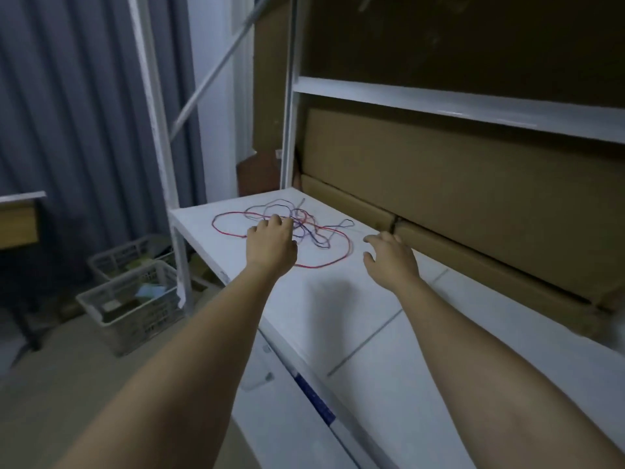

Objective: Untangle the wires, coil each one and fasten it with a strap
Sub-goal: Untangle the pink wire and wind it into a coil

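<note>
A loose tangle of thin wires lies on the far end of the white shelf surface (338, 299). The red wire (324, 265) makes wide loops round the outside, and a blue wire (318, 240) and a grey wire (267, 207) cross in the middle. My left hand (270, 245) reaches over the left part of the tangle, its fingertips at the wires; whether they grip a strand is hidden. My right hand (389, 258) hovers to the right of the tangle with fingers spread, holding nothing. I see no strap.
Flat cardboard boxes (473, 198) stand against the back of the shelf, under a white shelf beam (439, 103). A white upright post (179, 252) marks the left corner. Two plastic baskets (132, 309) sit on the floor to the left, before a grey curtain.
</note>
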The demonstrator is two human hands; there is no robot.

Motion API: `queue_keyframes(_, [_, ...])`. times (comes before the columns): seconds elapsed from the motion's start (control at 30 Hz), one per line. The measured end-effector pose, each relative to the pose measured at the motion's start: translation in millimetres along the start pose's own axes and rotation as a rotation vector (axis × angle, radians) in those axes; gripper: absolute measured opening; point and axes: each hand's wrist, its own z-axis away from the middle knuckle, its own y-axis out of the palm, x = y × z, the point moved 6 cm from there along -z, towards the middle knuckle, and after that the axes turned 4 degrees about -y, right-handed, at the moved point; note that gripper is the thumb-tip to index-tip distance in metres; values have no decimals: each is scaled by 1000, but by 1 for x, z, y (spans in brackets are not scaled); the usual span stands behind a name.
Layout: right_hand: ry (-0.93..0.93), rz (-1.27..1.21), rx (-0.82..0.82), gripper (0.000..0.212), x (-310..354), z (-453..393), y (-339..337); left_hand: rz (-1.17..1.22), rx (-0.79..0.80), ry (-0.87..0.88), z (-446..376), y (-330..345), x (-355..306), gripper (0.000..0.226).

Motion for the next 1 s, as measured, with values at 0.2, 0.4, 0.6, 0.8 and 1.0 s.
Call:
queue_keyframes(0.2, [-28,-13,15,40,82,-98,53,-8,3,-89,-75,6,122,36])
queue_keyframes(0.4, [9,-27,50,38,114,-180,97,27,17,-98,-146,22,188,36])
queue_keyframes(0.6, [244,-59,129,45,92,-260,154,44,-7,-65,-227,51,220,32])
queue_keyframes(0.8, [487,-244,263,39,49,-330,222,76,111,35,-310,108,222,29])
queue_keyframes(1.0, [441,-866,-98,14,60,-391,218,197,220,140,-365,156,207,40])
